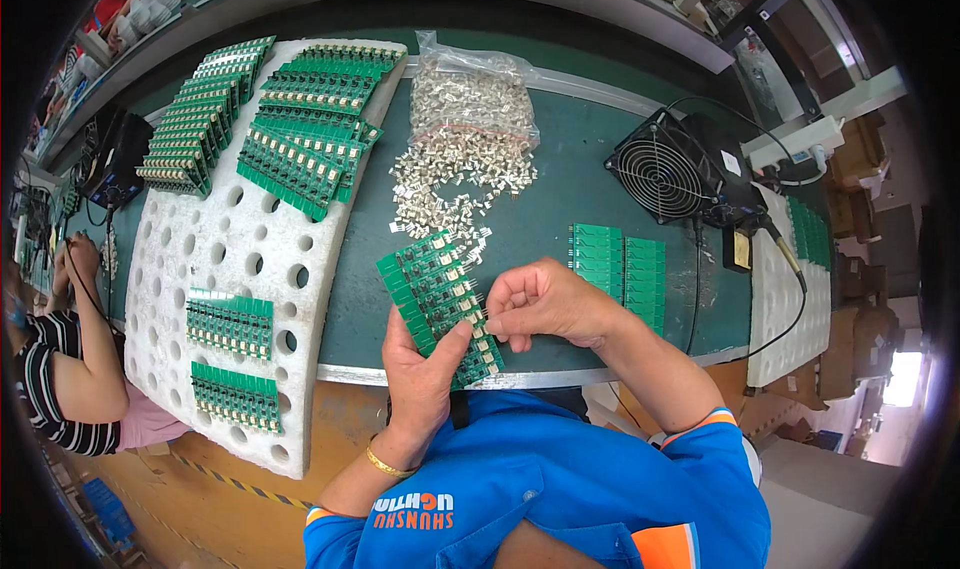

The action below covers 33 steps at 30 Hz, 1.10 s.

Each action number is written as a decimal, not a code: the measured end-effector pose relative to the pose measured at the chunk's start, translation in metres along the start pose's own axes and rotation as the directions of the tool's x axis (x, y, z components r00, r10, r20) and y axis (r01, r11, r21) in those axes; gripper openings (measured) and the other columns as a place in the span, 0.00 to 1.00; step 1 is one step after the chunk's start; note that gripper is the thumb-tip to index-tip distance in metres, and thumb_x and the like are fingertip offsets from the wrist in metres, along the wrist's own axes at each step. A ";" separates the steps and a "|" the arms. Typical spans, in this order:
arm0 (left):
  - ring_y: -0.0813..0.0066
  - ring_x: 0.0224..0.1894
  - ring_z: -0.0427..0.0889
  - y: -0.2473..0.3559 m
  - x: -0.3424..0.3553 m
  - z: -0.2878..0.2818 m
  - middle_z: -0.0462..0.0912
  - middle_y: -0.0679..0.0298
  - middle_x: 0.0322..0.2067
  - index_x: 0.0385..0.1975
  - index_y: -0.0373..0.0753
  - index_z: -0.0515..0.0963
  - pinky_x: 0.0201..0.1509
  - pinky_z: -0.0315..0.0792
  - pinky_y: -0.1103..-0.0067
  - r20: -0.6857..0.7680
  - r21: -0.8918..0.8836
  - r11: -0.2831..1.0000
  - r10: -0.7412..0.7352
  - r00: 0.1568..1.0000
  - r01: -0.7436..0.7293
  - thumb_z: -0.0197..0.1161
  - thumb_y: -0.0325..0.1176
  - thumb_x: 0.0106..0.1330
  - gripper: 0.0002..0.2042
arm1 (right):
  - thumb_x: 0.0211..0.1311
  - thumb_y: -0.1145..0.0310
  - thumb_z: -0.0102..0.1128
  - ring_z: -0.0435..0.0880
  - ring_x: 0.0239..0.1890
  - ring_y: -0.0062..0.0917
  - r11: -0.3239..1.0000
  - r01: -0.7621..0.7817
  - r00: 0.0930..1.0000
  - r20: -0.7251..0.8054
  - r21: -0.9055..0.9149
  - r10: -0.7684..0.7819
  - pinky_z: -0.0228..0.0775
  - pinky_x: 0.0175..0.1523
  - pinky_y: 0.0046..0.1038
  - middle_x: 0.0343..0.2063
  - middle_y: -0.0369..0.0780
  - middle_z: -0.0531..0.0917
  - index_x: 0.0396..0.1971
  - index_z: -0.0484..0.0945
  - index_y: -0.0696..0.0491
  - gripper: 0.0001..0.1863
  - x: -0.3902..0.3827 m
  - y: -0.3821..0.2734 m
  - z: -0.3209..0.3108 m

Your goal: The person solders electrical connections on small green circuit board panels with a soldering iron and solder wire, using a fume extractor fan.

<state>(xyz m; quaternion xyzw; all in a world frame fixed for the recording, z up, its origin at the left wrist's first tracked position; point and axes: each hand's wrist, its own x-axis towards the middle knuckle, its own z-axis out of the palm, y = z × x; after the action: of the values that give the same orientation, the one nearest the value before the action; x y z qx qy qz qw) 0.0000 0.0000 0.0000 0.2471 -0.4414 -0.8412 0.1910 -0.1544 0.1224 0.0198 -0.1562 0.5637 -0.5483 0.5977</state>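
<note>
My left hand [418, 374] grips a green circuit board panel [420, 284] with rows of small cream connectors and metal pins along its right side, thumb across its lower part. My right hand [540, 309] is at that pinned edge, fingers curled and pinched; what is between the fingertips is too small to make out. Just beyond the panel lies a loose heap of small white connectors [440, 184], with a clear plastic bag [470, 94] full of more behind it. To the right of my hands, two stacks of green boards [643, 279] lie on the green bench [365, 339].
Left, a white perforated foam sheet [190, 244] bears several board panels [300, 129]. Right are a black fan unit [655, 169], a soldering iron [785, 251] with cable, and another foam sheet [775, 339]. A co-worker's arm [90, 369] is at far left. A shelf runs along the back.
</note>
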 end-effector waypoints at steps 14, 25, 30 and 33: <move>0.81 0.44 0.81 0.004 -0.002 0.000 0.82 0.64 0.44 0.54 0.35 0.69 0.49 0.76 0.82 -0.010 0.046 0.997 0.057 0.998 -0.057 0.63 0.20 0.64 0.19 | 0.64 0.70 0.66 0.81 0.25 0.13 0.985 0.044 0.995 -0.077 -0.167 -0.058 0.74 0.29 0.16 0.25 0.33 0.82 0.34 0.82 0.57 0.07 -0.007 0.001 0.015; 0.81 0.42 0.81 0.004 -0.009 0.000 0.82 0.63 0.44 0.52 0.35 0.70 0.48 0.76 0.82 -0.018 0.050 0.994 0.100 0.995 -0.099 0.65 0.21 0.65 0.17 | 0.65 0.71 0.62 0.74 0.22 0.11 0.826 0.304 0.901 -0.137 -0.474 -0.411 0.65 0.25 0.19 0.21 0.32 0.79 0.28 0.78 0.58 0.08 -0.015 0.019 0.034; 0.80 0.43 0.82 0.004 -0.010 -0.003 0.83 0.63 0.43 0.51 0.35 0.71 0.49 0.76 0.81 -0.027 0.042 0.997 0.071 0.997 -0.070 0.65 0.21 0.64 0.17 | 0.64 0.72 0.62 0.71 0.20 0.10 0.825 0.328 0.882 -0.162 -0.461 -0.442 0.61 0.24 0.19 0.19 0.32 0.78 0.27 0.77 0.58 0.07 -0.014 0.021 0.040; 0.80 0.44 0.81 0.005 -0.010 -0.004 0.82 0.63 0.45 0.53 0.36 0.69 0.50 0.76 0.80 -0.025 -0.007 1.000 0.030 0.999 -0.030 0.65 0.20 0.64 0.19 | 0.64 0.72 0.62 0.70 0.20 0.10 0.791 0.346 0.861 -0.164 -0.505 -0.481 0.61 0.23 0.19 0.19 0.32 0.77 0.27 0.77 0.58 0.07 -0.012 0.020 0.040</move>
<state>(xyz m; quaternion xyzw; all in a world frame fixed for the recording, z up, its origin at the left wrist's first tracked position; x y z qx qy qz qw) 0.0107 -0.0001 0.0051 0.2500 -0.4397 -0.8367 0.2100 -0.1081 0.1219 0.0230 -0.3329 0.7080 -0.5343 0.3201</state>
